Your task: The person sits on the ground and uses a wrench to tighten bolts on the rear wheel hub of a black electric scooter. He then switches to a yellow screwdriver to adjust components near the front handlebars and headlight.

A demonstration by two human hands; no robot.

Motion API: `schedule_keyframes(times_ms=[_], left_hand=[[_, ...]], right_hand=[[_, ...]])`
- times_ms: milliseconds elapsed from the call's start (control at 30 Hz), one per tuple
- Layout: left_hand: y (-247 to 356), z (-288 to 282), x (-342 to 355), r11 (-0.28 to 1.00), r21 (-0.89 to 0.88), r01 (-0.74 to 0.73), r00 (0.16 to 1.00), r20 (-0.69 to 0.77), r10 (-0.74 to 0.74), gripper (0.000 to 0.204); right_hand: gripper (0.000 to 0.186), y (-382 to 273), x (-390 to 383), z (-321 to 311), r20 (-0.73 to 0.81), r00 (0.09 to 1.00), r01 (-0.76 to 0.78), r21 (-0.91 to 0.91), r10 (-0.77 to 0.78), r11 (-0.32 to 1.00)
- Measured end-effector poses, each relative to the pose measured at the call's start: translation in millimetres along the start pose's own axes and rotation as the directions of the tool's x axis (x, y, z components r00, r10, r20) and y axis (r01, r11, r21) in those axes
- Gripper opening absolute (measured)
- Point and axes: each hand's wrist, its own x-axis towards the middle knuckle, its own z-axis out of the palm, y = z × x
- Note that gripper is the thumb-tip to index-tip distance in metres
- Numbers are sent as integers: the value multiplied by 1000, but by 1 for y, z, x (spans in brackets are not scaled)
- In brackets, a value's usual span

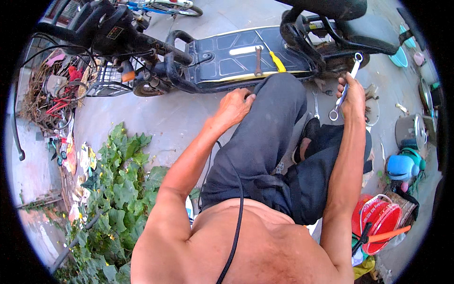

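Note:
A shiny double-ended ring spanner is in my right hand, closed around its middle, with a ring showing at either end. My left hand lies against my raised knee, its fingers loosely curled and no tool visible in them. In front of me is a black electric scooter. On its footboard lie a brownish open-ended spanner and a screwdriver with a yellow handle. Another spanner rests on the ground below the footboard, left of my right hand.
Leafy green plants grow at the left. A red bucket, a blue container and a metal pot stand to the right. Sticks and scrap are heaped at far left. A bicycle is at the back.

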Motion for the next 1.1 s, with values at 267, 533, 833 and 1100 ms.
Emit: schedule_keyframes(times_ms=[267,533,833,1100], left_hand=[[-51,-14,-12,990,-32,139,963,-227,-142,34],[-154,-85,-5,948,85,307,651,-745,-144,45],[-200,-118,25,890,12,457,708,-610,-355,66],[-210,-120,35,834,-15,551,643,-629,-436,57]], right_hand=[[19,4,-1,30,91,996,-16,-5,16,1000],[21,6,2,80,225,970,-75,-70,89,995],[19,16,20,99,201,975,-65,-163,97,984],[20,30,17,112,279,953,-43,-257,117,965]])
